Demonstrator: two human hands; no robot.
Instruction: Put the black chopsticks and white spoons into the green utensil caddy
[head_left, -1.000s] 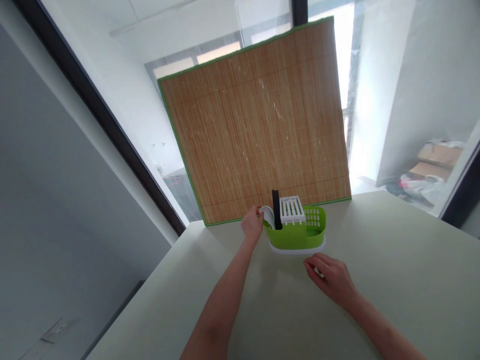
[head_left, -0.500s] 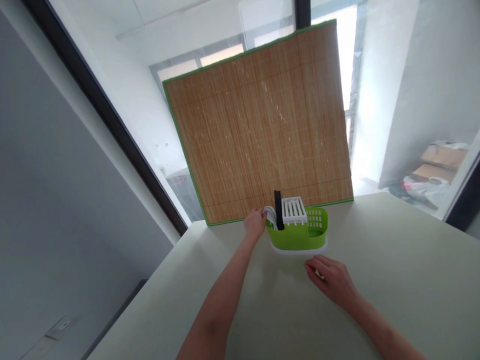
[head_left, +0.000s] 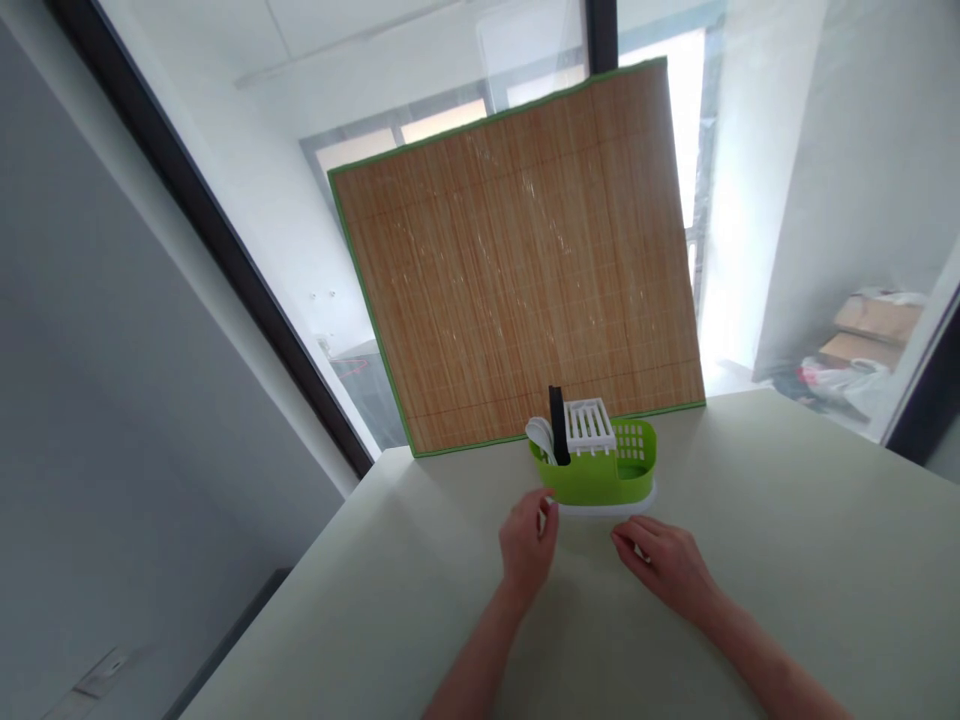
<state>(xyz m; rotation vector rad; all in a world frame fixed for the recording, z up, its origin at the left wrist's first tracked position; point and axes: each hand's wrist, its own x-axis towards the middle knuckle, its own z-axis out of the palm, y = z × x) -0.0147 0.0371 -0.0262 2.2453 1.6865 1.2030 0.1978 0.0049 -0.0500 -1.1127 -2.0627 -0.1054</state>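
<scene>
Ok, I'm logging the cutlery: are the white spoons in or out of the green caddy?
In. The white spoons lean at the left end of the green caddy, heads above its rim, handles dropping behind it.

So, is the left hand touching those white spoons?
Apart: the head view shows the left hand below the white spoons, the green basket's wall showing between them.

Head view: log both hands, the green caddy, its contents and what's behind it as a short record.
green caddy: on the table, white base beneath
caddy left end: white spoons, bowls up; upright black item beside them
caddy middle: white slotted rack on top
left hand: loosely curled by the caddy's near left; nothing seen in it; contact unclear
right hand: loosely curled, just short of the caddy's near side; nothing seen in it
behind: bamboo-look mat, green edging
</scene>
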